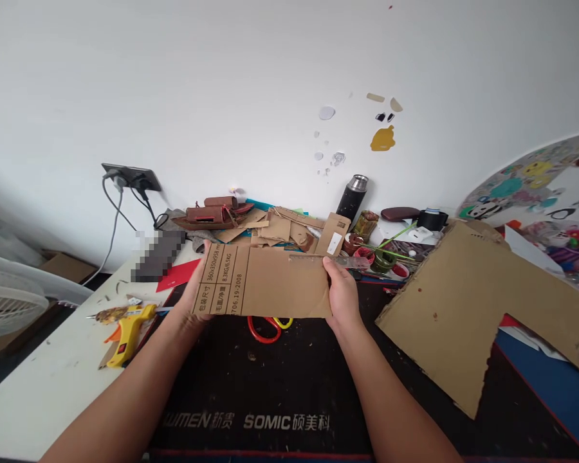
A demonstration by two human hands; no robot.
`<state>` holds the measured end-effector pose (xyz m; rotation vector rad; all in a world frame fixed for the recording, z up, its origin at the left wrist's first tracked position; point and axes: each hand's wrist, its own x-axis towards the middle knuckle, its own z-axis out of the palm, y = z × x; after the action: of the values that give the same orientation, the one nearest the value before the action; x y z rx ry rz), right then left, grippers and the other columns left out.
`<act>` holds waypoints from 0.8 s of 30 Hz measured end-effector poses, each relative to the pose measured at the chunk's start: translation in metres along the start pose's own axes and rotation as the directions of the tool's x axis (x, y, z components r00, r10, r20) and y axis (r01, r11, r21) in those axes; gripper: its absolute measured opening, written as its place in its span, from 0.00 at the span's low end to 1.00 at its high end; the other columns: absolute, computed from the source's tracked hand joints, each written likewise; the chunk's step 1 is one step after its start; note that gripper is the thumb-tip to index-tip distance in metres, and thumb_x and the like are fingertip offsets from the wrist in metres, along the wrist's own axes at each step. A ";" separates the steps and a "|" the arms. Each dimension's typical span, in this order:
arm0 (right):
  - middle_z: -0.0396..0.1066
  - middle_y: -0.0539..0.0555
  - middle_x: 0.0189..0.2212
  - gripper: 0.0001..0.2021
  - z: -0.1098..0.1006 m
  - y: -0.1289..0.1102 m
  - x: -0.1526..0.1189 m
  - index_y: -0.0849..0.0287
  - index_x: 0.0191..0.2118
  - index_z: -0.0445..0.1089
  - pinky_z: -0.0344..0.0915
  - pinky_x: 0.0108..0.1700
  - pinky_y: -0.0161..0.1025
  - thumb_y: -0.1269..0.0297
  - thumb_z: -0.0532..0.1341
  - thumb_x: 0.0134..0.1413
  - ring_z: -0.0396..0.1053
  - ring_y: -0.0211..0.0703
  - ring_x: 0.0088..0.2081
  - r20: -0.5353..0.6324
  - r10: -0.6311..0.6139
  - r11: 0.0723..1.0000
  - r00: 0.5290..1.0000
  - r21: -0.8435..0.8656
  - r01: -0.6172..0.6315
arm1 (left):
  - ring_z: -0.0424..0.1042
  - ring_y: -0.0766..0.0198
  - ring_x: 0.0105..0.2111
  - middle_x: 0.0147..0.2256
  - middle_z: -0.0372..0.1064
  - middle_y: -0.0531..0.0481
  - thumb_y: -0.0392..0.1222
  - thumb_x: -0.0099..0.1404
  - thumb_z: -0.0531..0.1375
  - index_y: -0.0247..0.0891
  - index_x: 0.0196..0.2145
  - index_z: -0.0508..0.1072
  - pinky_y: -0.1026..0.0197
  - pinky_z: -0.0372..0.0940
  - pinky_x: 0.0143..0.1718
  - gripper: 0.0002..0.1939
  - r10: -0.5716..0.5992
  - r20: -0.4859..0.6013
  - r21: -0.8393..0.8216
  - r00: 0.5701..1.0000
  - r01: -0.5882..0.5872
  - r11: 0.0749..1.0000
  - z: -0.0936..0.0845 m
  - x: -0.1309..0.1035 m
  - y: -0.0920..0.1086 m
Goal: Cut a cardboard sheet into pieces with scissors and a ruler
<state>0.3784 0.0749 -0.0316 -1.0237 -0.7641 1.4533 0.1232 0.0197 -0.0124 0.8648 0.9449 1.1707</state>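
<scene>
Between my two hands I hold up a rectangular piece of cardboard [284, 289], printed with black characters on its left part. My left hand [193, 296] grips its left edge, fingers mostly hidden behind it. My right hand [341, 292] clasps the right edge, with the thumb on top near the corner. A clear ruler [357, 262] lies along the upper right edge and passes under that thumb, so the right hand pins it too. Below the cardboard, scissors [264, 330] with red and yellow handles rest on the black desk mat [251, 386].
A yellow glue gun [134, 334] lies at left by a fan [12, 305]. Large cardboard [439, 308] covers the right side. Along the wall stand a model boat [212, 215], cardboard scraps [275, 228], a black thermos [352, 199] and paint jars [383, 260].
</scene>
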 end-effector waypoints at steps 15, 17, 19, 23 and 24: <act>0.84 0.56 0.39 0.20 0.001 0.003 -0.003 0.56 0.36 0.80 0.75 0.44 0.48 0.43 0.73 0.48 0.79 0.60 0.46 0.026 -0.045 0.994 0.999 -0.102 0.047 | 0.78 0.55 0.44 0.47 0.81 0.49 0.47 0.64 0.69 0.46 0.44 0.80 0.60 0.71 0.41 0.11 0.439 -0.578 0.316 0.688 -0.308 0.898 -0.016 -0.005 0.032; 0.84 0.56 0.40 0.20 -0.002 0.001 0.000 0.56 0.38 0.80 0.75 0.44 0.49 0.45 0.74 0.48 0.80 0.59 0.45 0.004 -0.020 0.999 1.000 -0.033 0.020 | 0.78 0.52 0.44 0.43 0.81 0.49 0.45 0.61 0.70 0.46 0.43 0.80 0.59 0.71 0.40 0.12 0.431 -0.544 0.369 0.720 -0.255 0.894 -0.019 -0.009 0.035; 0.84 0.56 0.41 0.21 -0.006 0.000 0.005 0.57 0.42 0.80 0.77 0.44 0.50 0.46 0.74 0.48 0.81 0.59 0.44 -0.013 0.029 0.998 0.999 0.054 -0.028 | 0.78 0.47 0.43 0.39 0.82 0.48 0.43 0.59 0.71 0.45 0.40 0.81 0.56 0.71 0.40 0.10 0.385 -0.409 0.522 0.827 -0.134 0.842 -0.016 -0.015 0.034; 0.85 0.56 0.42 0.21 -0.014 -0.002 0.015 0.57 0.45 0.81 0.78 0.46 0.51 0.50 0.74 0.48 0.82 0.59 0.44 -0.027 0.095 0.978 0.995 0.188 -0.088 | 0.77 0.40 0.49 0.47 0.82 0.44 0.42 0.63 0.68 0.46 0.45 0.83 0.46 0.69 0.52 0.11 0.285 0.054 0.881 0.957 -0.181 0.438 0.008 -0.029 0.012; 0.85 0.56 0.43 0.20 -0.015 -0.002 0.017 0.57 0.45 0.81 0.78 0.47 0.51 0.51 0.74 0.49 0.82 0.59 0.45 -0.030 0.094 0.974 0.995 0.212 -0.086 | 0.76 0.38 0.52 0.50 0.81 0.42 0.41 0.62 0.69 0.46 0.50 0.83 0.43 0.67 0.56 0.18 0.186 0.192 0.914 0.964 -0.245 0.324 0.016 -0.032 0.003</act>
<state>0.3933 0.0903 -0.0393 -0.9308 -0.5280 1.5509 0.1329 -0.0121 0.0010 2.0211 1.5274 0.7046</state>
